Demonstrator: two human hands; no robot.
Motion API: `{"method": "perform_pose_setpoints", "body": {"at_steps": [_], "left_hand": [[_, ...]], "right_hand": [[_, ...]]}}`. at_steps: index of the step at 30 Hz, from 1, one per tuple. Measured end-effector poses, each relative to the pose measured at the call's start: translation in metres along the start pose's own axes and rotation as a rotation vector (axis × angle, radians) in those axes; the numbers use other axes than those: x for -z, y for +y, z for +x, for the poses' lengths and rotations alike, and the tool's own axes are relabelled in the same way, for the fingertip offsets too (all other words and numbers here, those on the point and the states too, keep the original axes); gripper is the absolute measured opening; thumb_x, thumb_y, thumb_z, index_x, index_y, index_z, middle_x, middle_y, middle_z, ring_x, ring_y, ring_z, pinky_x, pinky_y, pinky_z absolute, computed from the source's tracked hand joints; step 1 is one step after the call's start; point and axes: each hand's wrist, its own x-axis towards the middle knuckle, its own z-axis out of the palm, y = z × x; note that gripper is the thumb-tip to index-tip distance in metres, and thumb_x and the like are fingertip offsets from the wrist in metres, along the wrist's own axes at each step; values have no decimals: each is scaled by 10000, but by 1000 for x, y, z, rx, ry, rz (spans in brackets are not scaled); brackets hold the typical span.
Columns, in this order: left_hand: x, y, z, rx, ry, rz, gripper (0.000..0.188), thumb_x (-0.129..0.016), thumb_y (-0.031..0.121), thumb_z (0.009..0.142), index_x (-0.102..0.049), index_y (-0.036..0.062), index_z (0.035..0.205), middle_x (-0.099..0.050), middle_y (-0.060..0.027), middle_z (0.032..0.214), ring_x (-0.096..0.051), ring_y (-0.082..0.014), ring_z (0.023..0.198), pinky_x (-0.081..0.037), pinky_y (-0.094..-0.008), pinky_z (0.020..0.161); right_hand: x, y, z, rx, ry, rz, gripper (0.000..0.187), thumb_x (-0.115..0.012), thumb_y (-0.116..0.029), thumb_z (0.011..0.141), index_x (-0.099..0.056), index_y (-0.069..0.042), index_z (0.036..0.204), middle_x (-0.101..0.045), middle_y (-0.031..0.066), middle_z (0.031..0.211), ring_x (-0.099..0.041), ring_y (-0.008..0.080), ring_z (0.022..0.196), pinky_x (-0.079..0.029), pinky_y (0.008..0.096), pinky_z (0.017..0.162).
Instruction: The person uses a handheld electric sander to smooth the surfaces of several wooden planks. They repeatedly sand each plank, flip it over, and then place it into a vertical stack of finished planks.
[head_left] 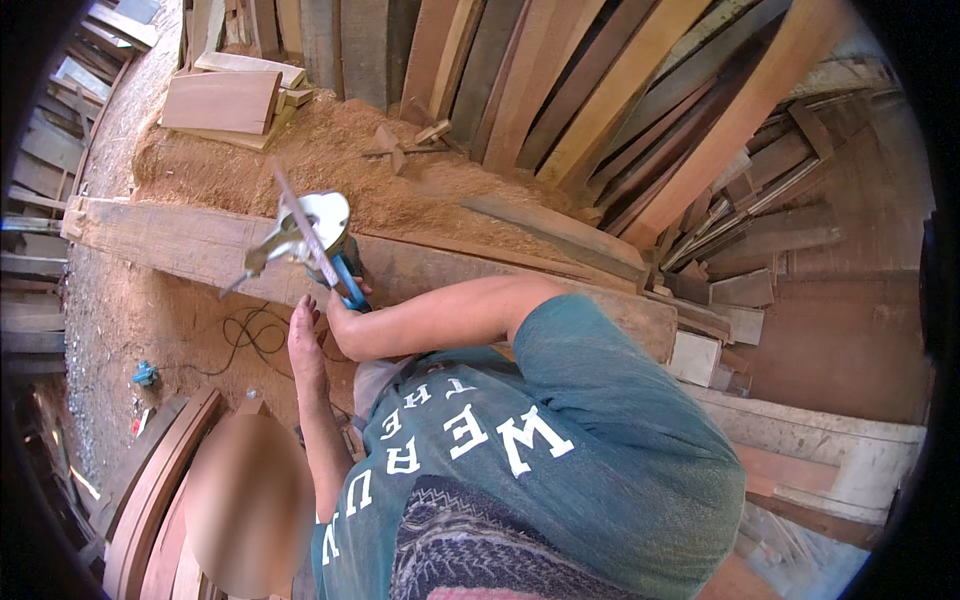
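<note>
Neither of my own hands shows in the head view. A person in a teal t-shirt bends over close below me and fills the lower middle. One of that person's hands grips the blue handle of a circular saw with a round metal guard. The saw rests on a long, thick wooden beam that runs across the picture. The person's other hand is held flat and open beside the beam, just left of the gripping hand.
A heap of sawdust lies behind the beam. Many planks lean at the back and right. A black cable and a small blue object lie on the dirt floor. Curved wooden pieces sit at lower left.
</note>
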Motion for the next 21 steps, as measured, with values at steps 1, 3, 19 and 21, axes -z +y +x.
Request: {"method": "perform_pose_setpoints", "body": {"at_steps": [1,3,19,21], "left_hand": [[-7,1,-6,-6,-39,100,498,-536,370,1097,-538,13,1445,-635,-116,1368,-614,-244,1195,-465,-382,1060],[-23,-10,-7,-55,-239,61,480,-536,339,1100,-547,-12,1428,-640,-125,1362,-607,-228,1205,-458,-368,1065],[-77,-36,-42,-124,-208,117,399,-668,313,1011,-607,-36,1195,-748,-124,1055,-669,-190,975,-511,-342,919],[-80,-43,-35,-166,-16,258,505,-721,377,966,-575,-40,1210,-700,-116,1018,-637,-190,928,-506,-337,859]], "right_hand": [[-4,-5,-6,12,5,-4,389,-649,-364,916,-757,-100,1181,-729,134,1110,-679,359,1048,-431,679,959],[-15,-13,-17,32,30,-11,373,-648,-359,914,-759,-105,1162,-730,128,1101,-677,351,1049,-424,683,969],[-72,-70,-95,150,313,348,257,-633,-326,900,-777,-145,1013,-742,85,1026,-664,285,1053,-366,718,1045],[-78,-74,-108,157,366,398,246,-632,-322,898,-779,-150,995,-743,80,1016,-662,277,1054,-358,722,1055]]}}
